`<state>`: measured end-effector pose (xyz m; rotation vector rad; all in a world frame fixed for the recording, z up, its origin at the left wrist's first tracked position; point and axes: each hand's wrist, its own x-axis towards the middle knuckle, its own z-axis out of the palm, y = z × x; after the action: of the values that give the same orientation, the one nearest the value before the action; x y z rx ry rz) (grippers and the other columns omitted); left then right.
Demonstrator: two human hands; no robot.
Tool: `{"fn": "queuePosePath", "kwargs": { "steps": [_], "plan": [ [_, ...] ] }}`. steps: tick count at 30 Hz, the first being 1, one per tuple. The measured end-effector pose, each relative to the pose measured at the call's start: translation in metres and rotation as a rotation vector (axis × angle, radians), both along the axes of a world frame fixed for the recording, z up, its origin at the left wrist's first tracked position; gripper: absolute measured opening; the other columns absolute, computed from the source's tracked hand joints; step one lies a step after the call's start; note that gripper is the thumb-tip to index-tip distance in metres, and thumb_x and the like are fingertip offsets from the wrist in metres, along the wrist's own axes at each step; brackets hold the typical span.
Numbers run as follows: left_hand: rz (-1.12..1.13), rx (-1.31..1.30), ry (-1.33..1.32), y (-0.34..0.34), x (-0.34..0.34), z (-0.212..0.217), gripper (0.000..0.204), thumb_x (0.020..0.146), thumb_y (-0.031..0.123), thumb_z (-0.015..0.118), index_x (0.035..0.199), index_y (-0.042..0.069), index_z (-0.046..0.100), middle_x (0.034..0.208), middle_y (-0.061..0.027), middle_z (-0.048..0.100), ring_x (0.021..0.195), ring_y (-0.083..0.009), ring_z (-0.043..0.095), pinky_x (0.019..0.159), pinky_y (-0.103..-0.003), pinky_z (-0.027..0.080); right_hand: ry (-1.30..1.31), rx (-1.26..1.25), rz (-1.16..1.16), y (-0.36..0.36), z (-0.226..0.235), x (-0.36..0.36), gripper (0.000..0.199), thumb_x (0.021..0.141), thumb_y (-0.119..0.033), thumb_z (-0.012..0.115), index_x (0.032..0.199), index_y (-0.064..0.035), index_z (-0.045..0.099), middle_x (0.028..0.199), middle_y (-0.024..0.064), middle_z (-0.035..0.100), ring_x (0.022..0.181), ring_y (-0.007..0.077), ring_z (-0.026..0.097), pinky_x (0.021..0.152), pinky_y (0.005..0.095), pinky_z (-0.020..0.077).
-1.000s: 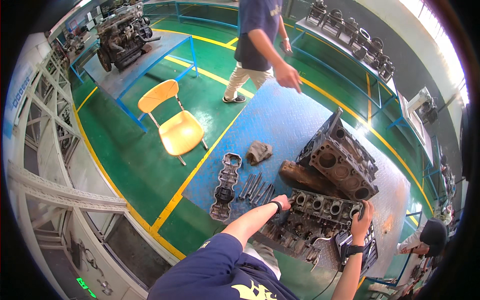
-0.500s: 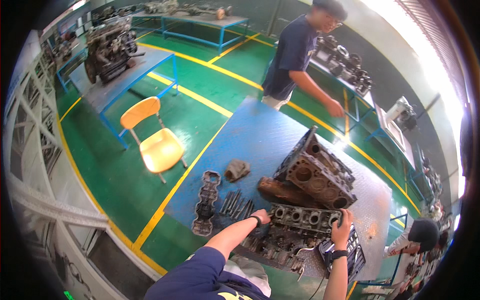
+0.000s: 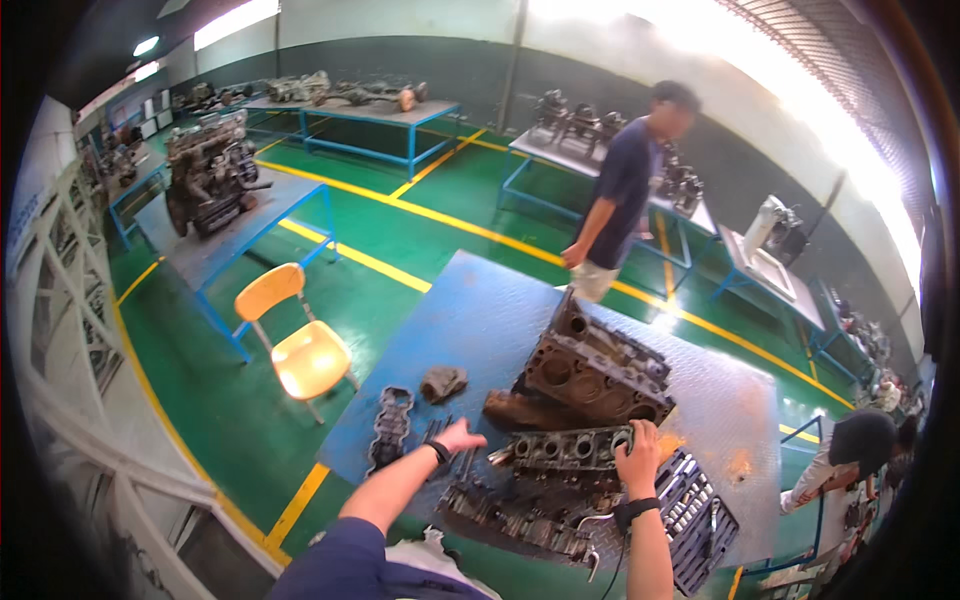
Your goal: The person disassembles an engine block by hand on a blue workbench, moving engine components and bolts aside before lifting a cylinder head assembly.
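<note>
My right hand [image 3: 638, 460] grips the right end of a grimy cylinder head [image 3: 572, 450], whose row of round ports faces up. Off its left end, my left hand [image 3: 459, 440] is open above several slim metal rods [image 3: 466, 462], holding nothing. A dark, greasy engine part [image 3: 520, 518] with rows of metal pieces lies nearer me, along the cylinder head's front side. Behind the head, an engine block [image 3: 590, 375] with large cylinder bores leans tilted by a brown wooden block [image 3: 525, 411].
On the blue worktable [image 3: 450, 310] lie a crumpled rag [image 3: 443, 383], a long metal frame-like part [image 3: 391, 425] and an open socket set [image 3: 695, 520]. A yellow chair [image 3: 310, 360] stands left of it. Beyond the far edge is a person [image 3: 622, 195]; another [image 3: 845, 460] is at right.
My left hand has let go of the cylinder head's left end and moved left, over the rods. My right hand stays on the head. The person beyond the table has turned and moved away.
</note>
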<state>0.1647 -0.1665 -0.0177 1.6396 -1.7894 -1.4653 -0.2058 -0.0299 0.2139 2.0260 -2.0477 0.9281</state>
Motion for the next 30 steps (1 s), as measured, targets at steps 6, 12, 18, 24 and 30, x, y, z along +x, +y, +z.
{"fn": "queuePosePath", "kwargs": {
  "steps": [6, 12, 18, 24, 30],
  "plan": [
    [0.216, -0.145, -0.125, -0.024, 0.135, 0.072, 0.092, 0.075, 0.045, 0.078, 0.138, -0.011, 0.041, 0.119, -0.0233, 0.063, 0.106, -0.0299, 0.062, 0.089, -0.040, 0.051, -0.073, -0.021, -0.101, 0.024, 0.011, -0.043, 0.045, 0.072, -0.002, 0.059, 0.117, 0.0009, 0.059, 0.121, 0.0228, 0.056, 0.119, 0.0414, 0.050, 0.105, 0.0450, 0.0404],
    [0.327, -0.273, 0.021, 0.005, 0.433, 0.069, 0.069, 0.083, 0.034, 0.076, 0.138, 0.002, 0.050, 0.127, -0.0198, 0.062, 0.117, -0.0258, 0.060, 0.096, -0.038, 0.050, -0.070, -0.044, 0.032, -0.007, 0.006, -0.003, 0.045, 0.072, -0.005, 0.060, 0.117, 0.0004, 0.059, 0.116, 0.0218, 0.056, 0.114, 0.0400, 0.052, 0.101, 0.0466, 0.0433],
    [0.629, -0.120, -0.310, -0.046, 0.565, 0.055, 0.080, 0.065, 0.031, 0.076, 0.131, -0.008, 0.050, 0.126, -0.0256, 0.060, 0.118, -0.0344, 0.058, 0.100, -0.040, 0.046, 0.043, -0.030, -0.131, -0.001, 0.010, 0.018, 0.047, 0.075, -0.008, 0.062, 0.121, -0.0008, 0.057, 0.125, 0.0198, 0.054, 0.122, 0.0380, 0.050, 0.105, 0.0468, 0.0412],
    [0.565, -0.302, -0.431, -0.216, 0.715, -0.016, 0.070, 0.066, 0.019, 0.078, 0.127, 0.000, 0.052, 0.103, -0.0217, 0.066, 0.091, -0.0331, 0.064, 0.083, -0.042, 0.052, 0.230, -0.180, -0.685, 0.051, 0.004, 0.096, 0.047, 0.083, -0.001, 0.057, 0.130, 0.0015, 0.050, 0.132, 0.0226, 0.052, 0.128, 0.0403, 0.045, 0.112, 0.0456, 0.0335],
    [0.402, -0.081, -0.809, -0.385, 0.825, -0.071, 0.084, 0.061, 0.019, 0.080, 0.137, 0.005, 0.044, 0.130, -0.0222, 0.056, 0.123, -0.0415, 0.052, 0.104, -0.046, 0.045, 0.270, -0.082, -1.003, 0.082, 0.007, 0.299, 0.044, 0.086, -0.006, 0.057, 0.128, 0.0009, 0.047, 0.133, 0.0227, 0.046, 0.127, 0.0410, 0.043, 0.110, 0.0459, 0.0325]
  ]
}}
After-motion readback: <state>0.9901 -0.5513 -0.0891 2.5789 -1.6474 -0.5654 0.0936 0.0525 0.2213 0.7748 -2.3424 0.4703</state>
